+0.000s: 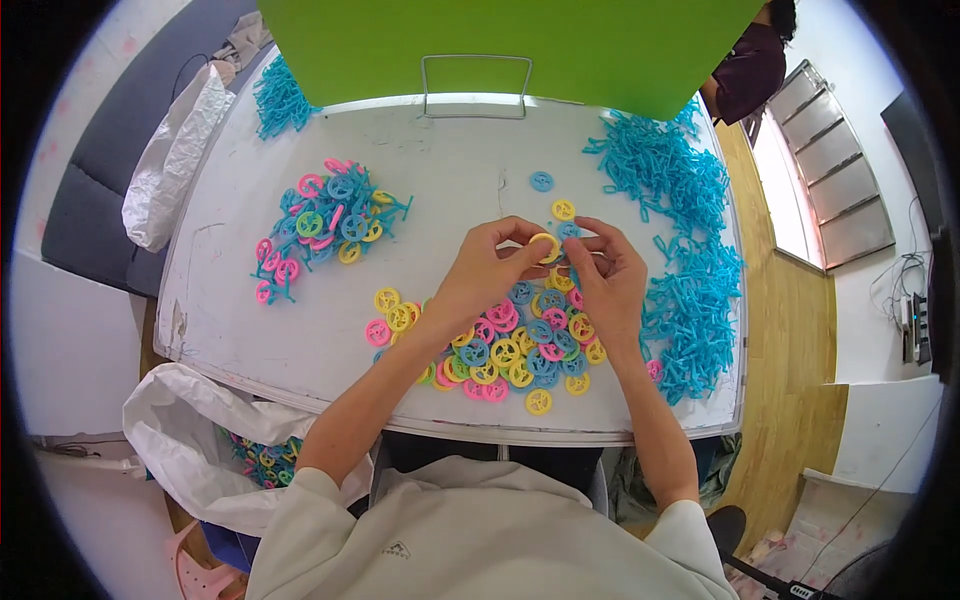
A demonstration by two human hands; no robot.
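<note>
Over the middle of the table, my left hand (492, 265) pinches a small yellow plastic wheel (546, 249) between thumb and fingers. Close against it, my right hand (608, 278) has its fingertips together beside the wheel; what they grip is mostly hidden. Just past my fingers lie a yellow wheel (563, 210) and a blue wheel (541, 181). Below both hands spreads a loose pile of pink, yellow, blue and green wheels (505, 352). Along the right side runs a long heap of blue plastic stems (690, 310).
A heap of wheels joined to blue stems (330, 215) lies at the left. Another blue stem pile (283, 97) is at the far left corner. A green panel (510, 50) stands across the back. A white sack (185, 425) holds colourful pieces. Another person (752, 70) is at the far right.
</note>
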